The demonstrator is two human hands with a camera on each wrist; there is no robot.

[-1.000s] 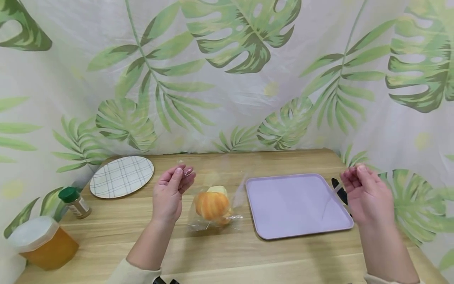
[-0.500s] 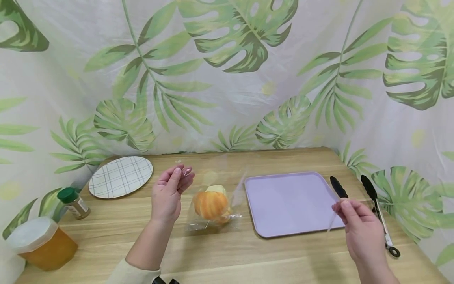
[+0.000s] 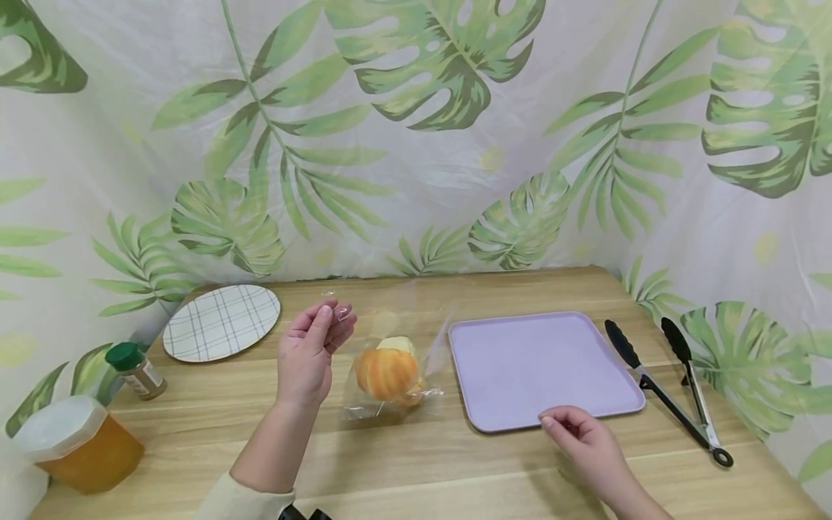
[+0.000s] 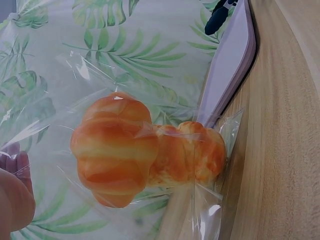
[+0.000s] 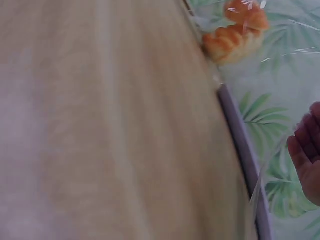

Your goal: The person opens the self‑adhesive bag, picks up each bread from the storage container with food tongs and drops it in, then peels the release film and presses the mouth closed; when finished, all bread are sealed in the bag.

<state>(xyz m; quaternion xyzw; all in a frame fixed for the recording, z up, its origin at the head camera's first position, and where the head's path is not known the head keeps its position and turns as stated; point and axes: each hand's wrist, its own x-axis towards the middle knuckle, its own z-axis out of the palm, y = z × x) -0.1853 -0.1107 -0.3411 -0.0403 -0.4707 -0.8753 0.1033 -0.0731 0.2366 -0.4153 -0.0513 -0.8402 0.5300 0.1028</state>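
Observation:
A clear plastic bag point(image 3: 359, 413) with several bread pieces inside hangs from my left hand point(image 3: 305, 361), which pinches its top between thumb and fingers. In the head view an orange striped bread roll point(image 3: 388, 374) sits foremost in the bag, a paler piece behind it. The left wrist view shows the roll point(image 4: 115, 150) above a browned, bumpy bread piece point(image 4: 187, 152). My right hand point(image 3: 588, 448) is at the front edge of the lilac tray point(image 3: 539, 368), thumb against curled fingers. In the right wrist view a thin clear strip point(image 5: 257, 190) trails from that hand's fingertips.
Black-tipped tongs point(image 3: 679, 412) lie spread to the right of the tray. At left are a checked oval plate point(image 3: 223, 323), a green-capped spice jar point(image 3: 138, 371) and a white-lidded amber container point(image 3: 91, 455). A leaf-patterned cloth point(image 3: 416, 180) hangs behind the wooden table.
My right hand has moved down and left, from beside the tongs to the tray's front edge, uncovering the tongs. The left hand and the bag have stayed nearly still.

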